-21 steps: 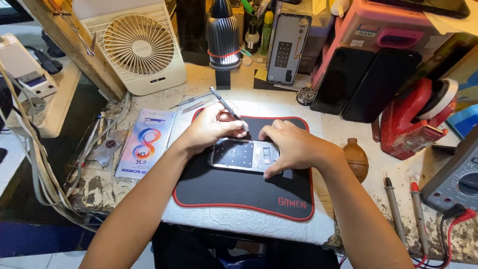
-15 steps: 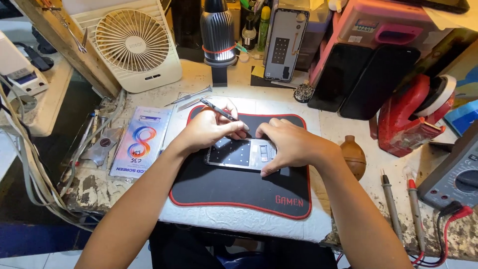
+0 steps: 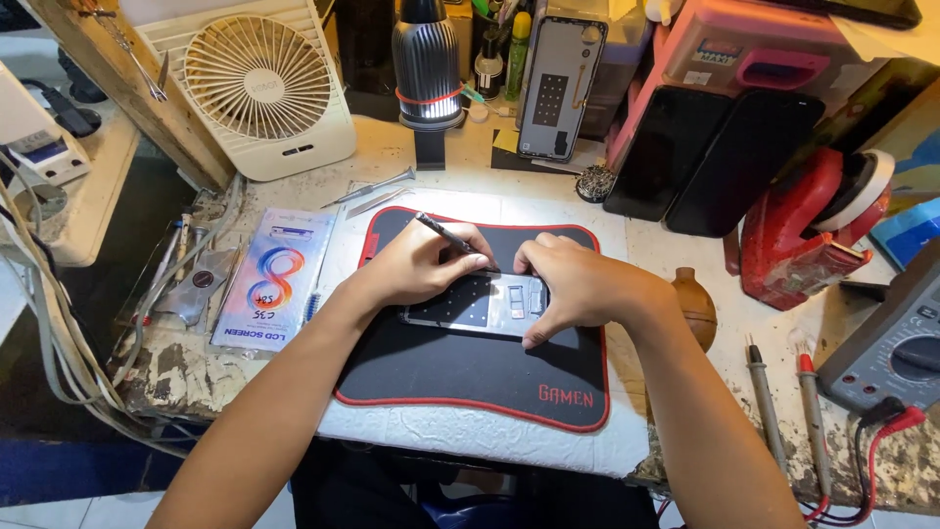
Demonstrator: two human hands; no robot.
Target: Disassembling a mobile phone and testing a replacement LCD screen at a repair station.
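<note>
An opened phone [image 3: 477, 307] lies flat on a black mat with red edging [image 3: 470, 377] in the middle of the bench. My left hand [image 3: 416, 264] rests on the phone's left end and grips a thin dark tool [image 3: 446, 233] whose tip points down at the phone's upper edge. My right hand [image 3: 568, 284] presses on the phone's right end, with fingertips curled over its upper edge and the thumb on its near edge.
A white fan [image 3: 262, 83] and a black lamp [image 3: 427, 69] stand at the back. A flat screen package [image 3: 274, 279] and tweezers [image 3: 367, 188] lie left of the mat. On the right are a brown bulb blower [image 3: 697, 304], test probes [image 3: 783, 411], a multimeter [image 3: 896, 343] and a red tool [image 3: 818, 230].
The view has shifted slightly. Both hands stay on the phone, with the left hand's tool tip still at its upper edge.
</note>
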